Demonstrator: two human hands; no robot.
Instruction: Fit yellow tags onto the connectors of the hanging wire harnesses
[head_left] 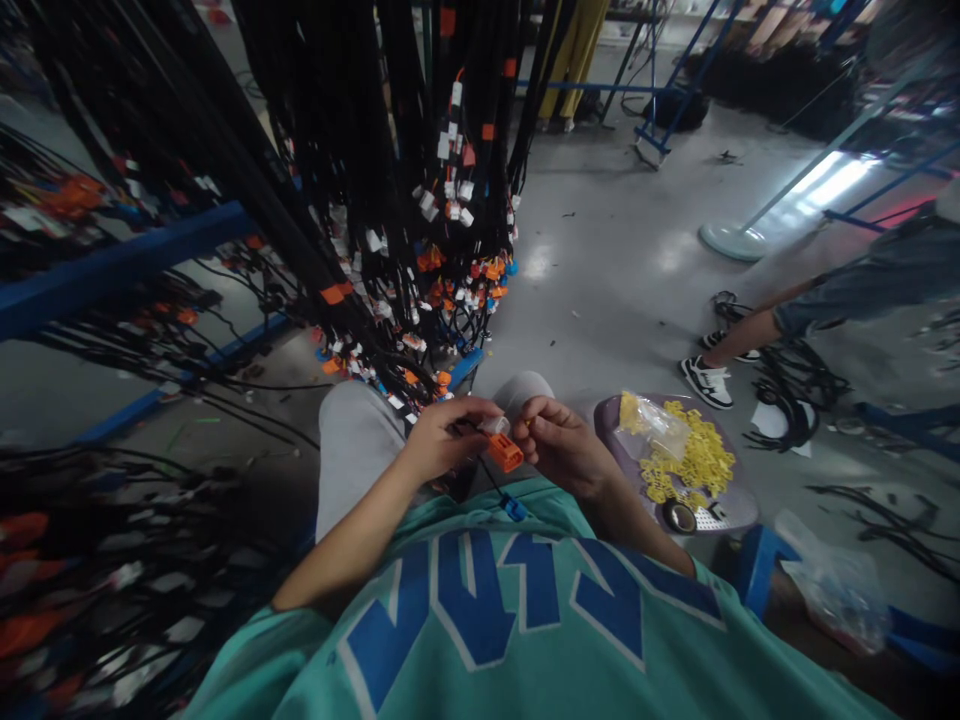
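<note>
Above my lap, my left hand [452,437] is closed on a cable end with an orange connector [505,452] and a clear-white piece [494,425] beside it. My right hand [559,440] is just right of the connector, thumb and fingers pinched on a small yellow piece [527,423], mostly hidden by the fingertips. A blue connector [514,508] hangs on a dark cable below the orange one. To the right, a grey stool top [739,505] bears a heap of yellow clips [694,450], a clear plastic bag [664,428] and a black tape roll [679,515].
Bundles of black cables [337,120] with many connectors hang in front and to the left, by a blue frame bar [127,262]. A person's leg and shoe [706,382] are at the right, near loose cables [795,385]. A stand base [733,241] is farther back.
</note>
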